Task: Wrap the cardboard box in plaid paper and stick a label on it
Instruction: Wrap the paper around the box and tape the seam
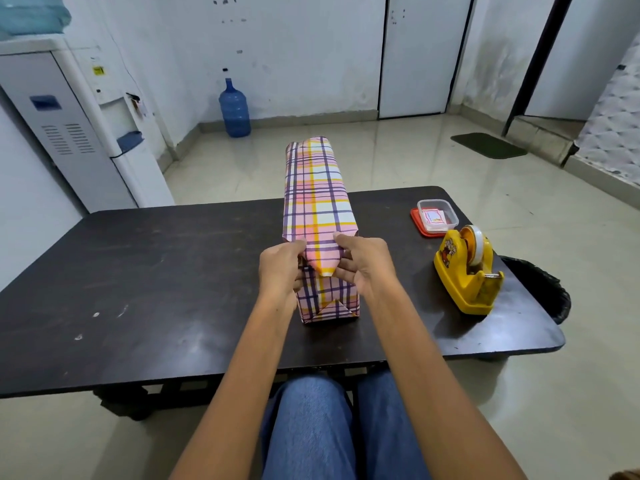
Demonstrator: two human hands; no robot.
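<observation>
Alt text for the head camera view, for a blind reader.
The left hand and right hand pinch a pink plaid paper flap at the near end of a long wrapped box on a dark table; yellow tape dispenser at right.

Worktop (pixel 156 271): dark, glossy, rounded corners, a few pale specks near left front. Plaid-wrapped box (pixel 317 192) at mid-width, long axis running away from the person, near end resting on the surface. Right side: yellow tape dispenser (pixel 467 271) with a roll mounted, near the right edge. Just behind it, a clear container (pixel 437 216) sits on a red lid (pixel 417 225); a red-bordered label (pixel 433 216) lies inside.
</observation>
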